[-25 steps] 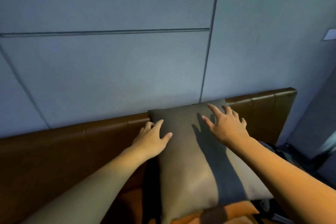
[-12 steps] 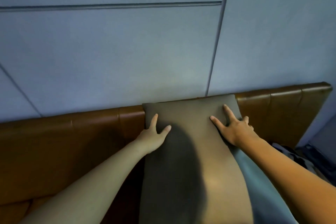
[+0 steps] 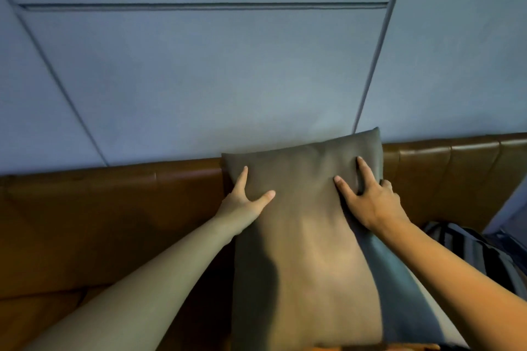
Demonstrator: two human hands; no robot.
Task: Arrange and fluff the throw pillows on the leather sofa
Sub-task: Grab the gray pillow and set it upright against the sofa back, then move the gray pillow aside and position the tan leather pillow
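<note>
A taupe throw pillow point(image 3: 305, 236) stands upright against the backrest of the brown leather sofa point(image 3: 114, 208), its top edge poking above the backrest. My left hand point(image 3: 242, 202) grips its upper left edge, thumb on the front and fingers around the side. My right hand point(image 3: 368, 196) grips the upper right edge, two fingers spread on the front and the others wrapped behind. A second, grey-blue pillow point(image 3: 399, 288) leans just right of the taupe one, partly hidden under my right forearm.
A grey-blue panelled wall point(image 3: 228, 80) rises directly behind the sofa. A dark striped cloth point(image 3: 479, 248) lies on the seat at the right. Bare backrest stretches to the left of the pillow.
Both hands have gone from resting flat on the pillow's front to gripping its upper side edges. The pillow's top right corner now sticks up higher against the wall.
</note>
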